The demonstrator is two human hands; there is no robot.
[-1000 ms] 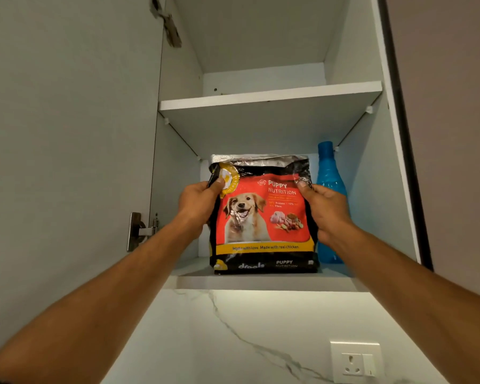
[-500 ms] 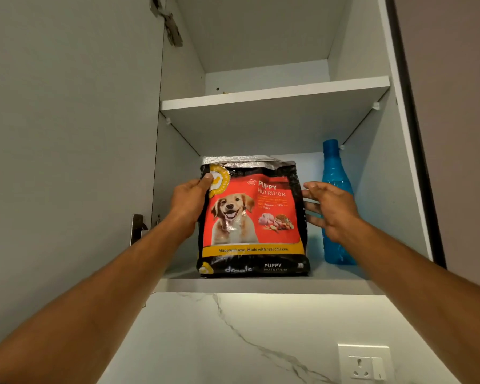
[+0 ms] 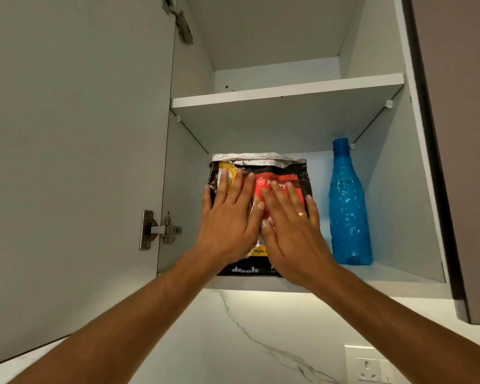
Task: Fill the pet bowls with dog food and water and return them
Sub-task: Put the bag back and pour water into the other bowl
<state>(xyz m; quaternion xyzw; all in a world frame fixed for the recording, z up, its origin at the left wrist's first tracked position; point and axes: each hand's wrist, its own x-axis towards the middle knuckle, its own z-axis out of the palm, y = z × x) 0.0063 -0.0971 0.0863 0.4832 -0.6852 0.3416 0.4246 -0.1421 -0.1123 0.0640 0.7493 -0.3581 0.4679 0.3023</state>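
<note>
A black and red bag of puppy food [image 3: 281,177] with a silver foil top stands upright on the lower shelf [image 3: 385,277] of an open wall cupboard. My left hand [image 3: 230,217] lies flat against the bag's front on its left half, fingers straight. My right hand [image 3: 291,225] presses flat on the right half beside it, a ring on one finger. The two hands hide most of the bag's picture. A blue plastic water bottle [image 3: 348,206] stands on the same shelf to the right of the bag, clear of my hands. No pet bowls are in view.
The cupboard door [image 3: 67,162] hangs open at the left on metal hinges [image 3: 161,230]. An upper shelf [image 3: 286,92] sits above the bag. Below the cupboard is a marbled white wall with a socket [image 3: 370,368] at the lower right. A brown panel [image 3: 466,134] borders the right.
My hands have let go of the bag's sides and now lie flat on its front. The bag stands further back and left on the shelf.
</note>
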